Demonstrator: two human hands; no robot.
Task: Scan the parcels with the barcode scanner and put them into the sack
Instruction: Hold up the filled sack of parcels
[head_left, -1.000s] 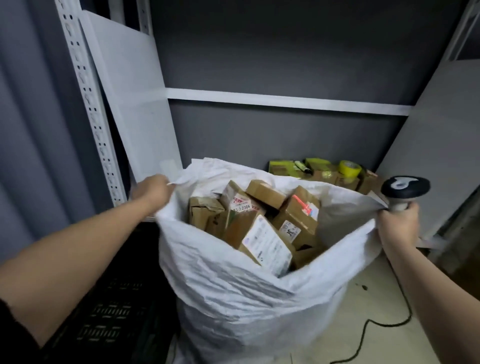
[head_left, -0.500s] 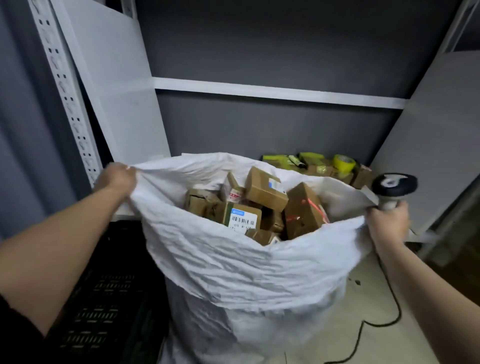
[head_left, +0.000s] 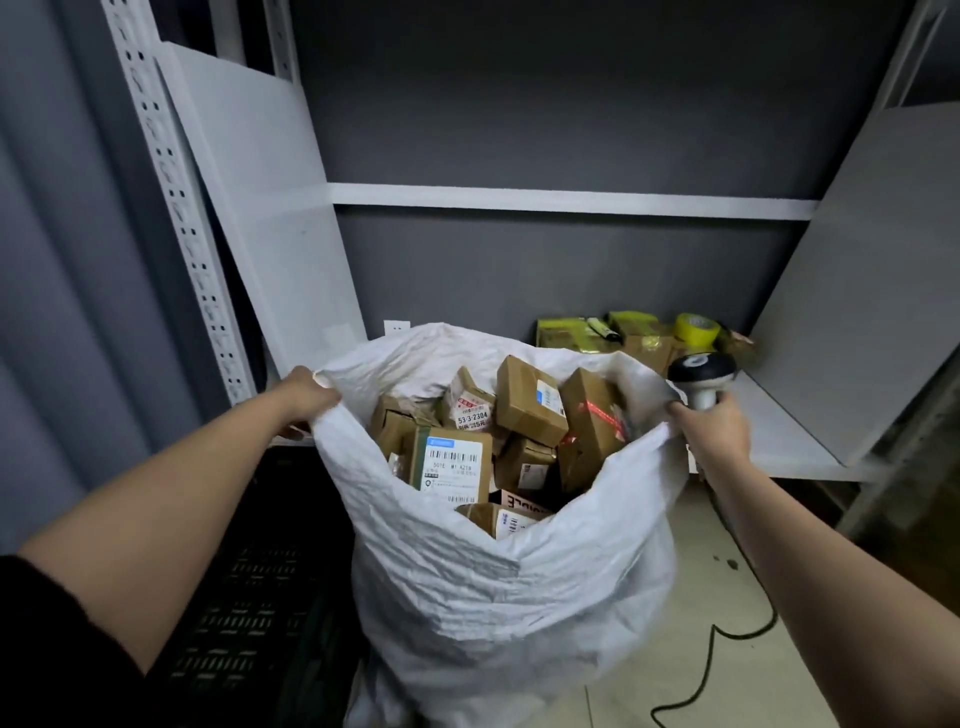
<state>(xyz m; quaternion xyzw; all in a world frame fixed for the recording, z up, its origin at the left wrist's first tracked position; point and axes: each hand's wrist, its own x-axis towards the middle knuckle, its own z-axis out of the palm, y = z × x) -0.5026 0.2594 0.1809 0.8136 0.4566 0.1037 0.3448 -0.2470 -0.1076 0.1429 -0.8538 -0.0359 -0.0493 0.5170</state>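
A large white woven sack (head_left: 498, 587) stands on the floor, its mouth wide. It holds several brown cardboard parcels (head_left: 527, 400) with printed labels; one with a barcode label (head_left: 451, 462) faces up near the front. My left hand (head_left: 306, 397) grips the sack's left rim. My right hand (head_left: 714, 431) grips the handle of the black-headed barcode scanner (head_left: 701, 371) and also holds the sack's right rim.
A white metal shelf (head_left: 779, 441) behind the sack carries yellow-green packets (head_left: 569, 335), small boxes and a yellow tape roll (head_left: 697, 328). A black crate (head_left: 244, 597) sits at the lower left. The scanner's black cable (head_left: 711, 660) trails over the tiled floor.
Both hands have pulled the sack's rim wider and shaken it; the parcels inside have shifted and settled, and the barcode-labelled parcel now faces up.
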